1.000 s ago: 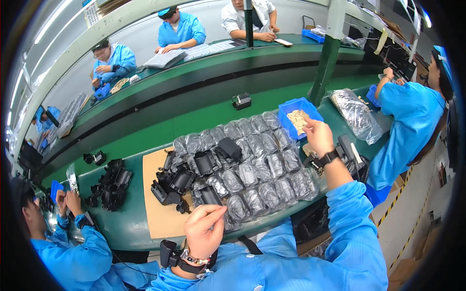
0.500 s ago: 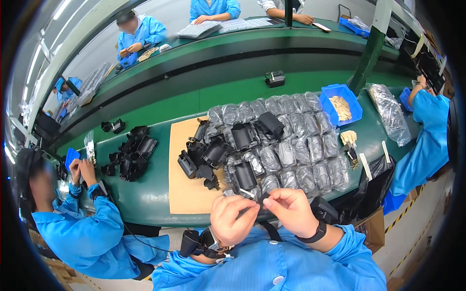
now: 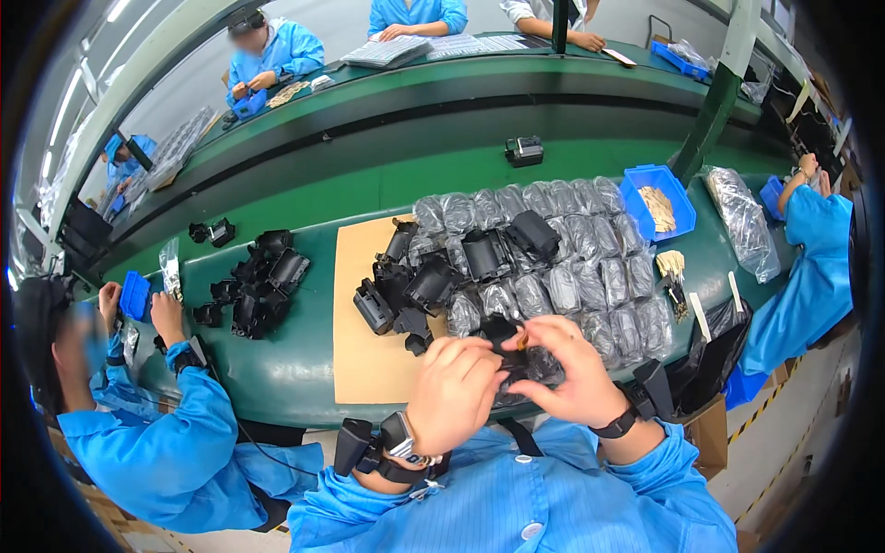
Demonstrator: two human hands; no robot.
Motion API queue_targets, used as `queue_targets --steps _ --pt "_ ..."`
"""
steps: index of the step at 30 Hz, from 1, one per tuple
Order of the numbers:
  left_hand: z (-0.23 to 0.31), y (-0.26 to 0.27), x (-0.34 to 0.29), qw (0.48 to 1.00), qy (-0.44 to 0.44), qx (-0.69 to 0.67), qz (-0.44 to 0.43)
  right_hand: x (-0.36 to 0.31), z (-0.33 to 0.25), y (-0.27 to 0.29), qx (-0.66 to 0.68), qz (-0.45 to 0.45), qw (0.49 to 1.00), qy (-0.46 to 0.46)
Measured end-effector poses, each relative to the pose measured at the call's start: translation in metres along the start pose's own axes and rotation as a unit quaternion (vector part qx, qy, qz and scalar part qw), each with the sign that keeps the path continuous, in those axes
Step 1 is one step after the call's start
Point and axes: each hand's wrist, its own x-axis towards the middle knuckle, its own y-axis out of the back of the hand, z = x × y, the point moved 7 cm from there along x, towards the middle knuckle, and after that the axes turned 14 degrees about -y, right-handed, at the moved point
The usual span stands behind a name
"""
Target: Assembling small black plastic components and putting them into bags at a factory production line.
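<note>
Both hands meet over the near edge of the bagged parts, around a black plastic part (image 3: 501, 329). My left hand (image 3: 452, 392) has its fingers closed on the left side of the part. My right hand (image 3: 576, 373) grips its right side with curved fingers, the thumb lying lower and apart. A small brownish-orange spot shows by the right fingertips; what it is I cannot make out. Fingers hide much of the part. Left of the hands lies a pile of black plastic housings (image 3: 433, 282), partly on brown cardboard (image 3: 369, 369). Beneath and beyond are rows of clear-bagged dark parts (image 3: 562, 288).
A blue bin (image 3: 678, 221) of pale wooden sticks stands at the right, with cotton swabs (image 3: 671, 264) nearby. Farther right lie a clear plastic bag (image 3: 742, 226) and a black bag (image 3: 714, 346). Co-workers sit left, right and across; more housings (image 3: 263, 286) lie on the left.
My hands have moved forward from a small black piece to a larger black part, where a housing lay on the bags. The left co-worker's hands have parted beside the blue bin.
</note>
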Motion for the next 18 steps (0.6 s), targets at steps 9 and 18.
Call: queue_targets --steps 9,18 --pt "-0.014 -0.008 -0.028 0.789 0.128 -0.555 0.232 -0.005 0.025 -0.022 0.574 -0.008 0.773 -0.268" --pt "-0.029 -0.014 -0.042 0.732 0.236 -0.566 0.296 -0.009 0.027 -0.018 0.384 0.137 0.889 -0.207"
